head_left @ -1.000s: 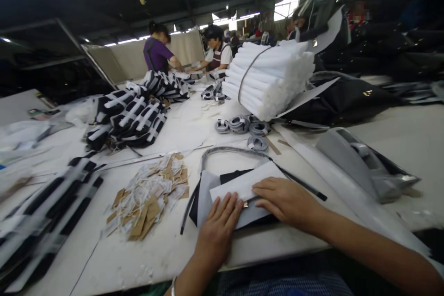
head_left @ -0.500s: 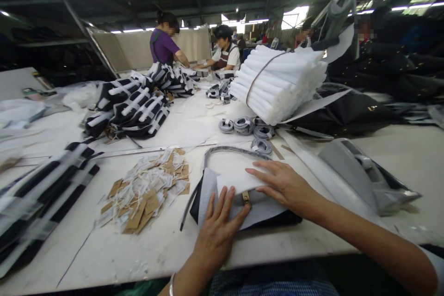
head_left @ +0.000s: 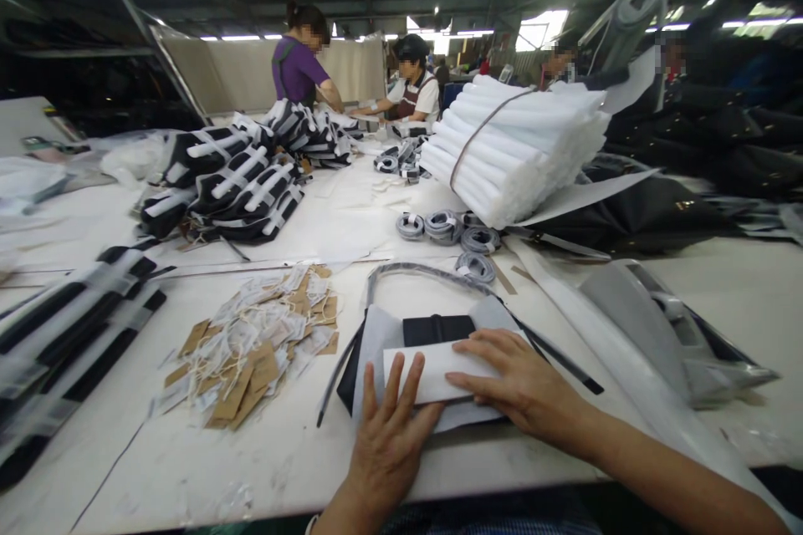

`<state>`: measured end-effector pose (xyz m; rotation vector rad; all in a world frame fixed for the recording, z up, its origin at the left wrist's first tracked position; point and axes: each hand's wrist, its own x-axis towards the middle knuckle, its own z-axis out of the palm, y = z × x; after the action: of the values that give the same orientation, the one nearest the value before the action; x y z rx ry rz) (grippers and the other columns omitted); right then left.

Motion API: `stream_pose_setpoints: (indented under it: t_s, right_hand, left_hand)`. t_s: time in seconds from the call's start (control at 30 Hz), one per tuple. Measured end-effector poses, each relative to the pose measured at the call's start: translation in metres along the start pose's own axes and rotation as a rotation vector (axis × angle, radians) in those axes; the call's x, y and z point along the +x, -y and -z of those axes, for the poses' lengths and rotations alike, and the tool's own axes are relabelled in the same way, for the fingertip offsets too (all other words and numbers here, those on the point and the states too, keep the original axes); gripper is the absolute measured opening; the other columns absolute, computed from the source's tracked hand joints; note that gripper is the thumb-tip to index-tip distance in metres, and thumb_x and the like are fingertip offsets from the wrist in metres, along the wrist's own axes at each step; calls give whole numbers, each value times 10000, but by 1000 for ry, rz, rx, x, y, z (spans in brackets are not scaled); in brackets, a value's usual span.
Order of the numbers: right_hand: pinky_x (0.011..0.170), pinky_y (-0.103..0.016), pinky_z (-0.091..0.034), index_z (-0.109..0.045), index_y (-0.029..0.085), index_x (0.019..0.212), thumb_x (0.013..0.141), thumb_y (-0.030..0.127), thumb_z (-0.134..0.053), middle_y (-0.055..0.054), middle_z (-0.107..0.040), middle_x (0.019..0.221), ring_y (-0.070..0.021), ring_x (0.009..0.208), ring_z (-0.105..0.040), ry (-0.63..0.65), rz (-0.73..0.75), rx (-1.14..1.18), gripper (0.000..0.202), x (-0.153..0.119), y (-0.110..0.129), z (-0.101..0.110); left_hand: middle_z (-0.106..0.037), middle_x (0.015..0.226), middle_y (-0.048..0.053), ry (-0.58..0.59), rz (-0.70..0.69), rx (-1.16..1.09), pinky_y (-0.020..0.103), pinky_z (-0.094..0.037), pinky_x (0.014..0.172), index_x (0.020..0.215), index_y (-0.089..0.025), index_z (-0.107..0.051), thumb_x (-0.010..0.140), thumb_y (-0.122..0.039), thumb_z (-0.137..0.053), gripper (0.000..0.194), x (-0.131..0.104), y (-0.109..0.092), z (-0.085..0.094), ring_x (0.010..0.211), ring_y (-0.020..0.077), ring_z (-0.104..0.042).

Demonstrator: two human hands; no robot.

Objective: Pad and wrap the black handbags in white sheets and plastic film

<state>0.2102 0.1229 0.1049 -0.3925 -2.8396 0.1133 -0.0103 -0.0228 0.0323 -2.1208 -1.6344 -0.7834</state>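
Observation:
A black handbag (head_left: 349,384) lies flat in front of me, with pale grey wrapping sheet (head_left: 380,326) over it and a wrapped handle (head_left: 427,267) arching at its far side. A folded white strip (head_left: 427,359) rests across the bag's front, below a bare black patch (head_left: 439,328). My left hand (head_left: 392,439) presses on the strip's left end with fingers spread. On its right part lies my right hand (head_left: 520,384), fingers stretched out flat. The gold clasp is hidden from sight.
Left of the bag is a heap of brown tags (head_left: 257,368). Beyond it sit wrapped black bags (head_left: 232,180). Coiled grey straps (head_left: 442,226) and a tied bundle of white foam rolls (head_left: 508,142) lie further back. Two people (head_left: 301,67) work across the table.
The white strip has come down toward me and now covers the gold clasp. A black patch of the bag shows above it. Both hands have moved slightly nearer to me.

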Motion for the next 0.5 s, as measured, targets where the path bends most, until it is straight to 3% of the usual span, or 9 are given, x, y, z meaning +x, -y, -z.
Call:
stream_pose_setpoints:
  t_s: [0.2,0.33,0.43,0.5]
  right_hand:
    - [1079,-580,-409,-499,419,1452,964,326,-604,-53,-511,1479,-317,1316,-466,102,-5,41,507,-5,1,-2]
    - [1143,-576,-344,-517,393,1444,979,335,-593,-42,-517,1487,-295,1356,-444,56,7,51,475,-9,0,-9]
    - [1156,-586,-324,-532,359,1435,981,297,-582,-43,-521,1490,-286,1346,-455,45,17,64,461,-10,0,-12]
    - [1142,-590,-348,-551,334,1416,984,308,-574,-47,-523,1489,-290,1335,-466,45,24,81,434,-8,0,-13]
  left_hand:
    - [-333,1624,77,76,-64,-77,576,-130,1252,1208,-281,-665,945,-203,-555,295,7,7,10,1508,318,-276]
    - [-527,1502,59,110,-196,-117,566,-67,1272,1241,-220,-662,952,-202,-511,326,14,5,26,1454,264,-395]
    - [-624,1403,34,53,-154,-89,539,-23,1283,1309,-188,-615,966,-241,-537,356,28,-4,34,1382,210,-488]
    - [-590,1440,47,36,-131,-20,495,-68,1285,1379,-178,-559,975,-304,-557,423,40,-9,33,1384,210,-485]
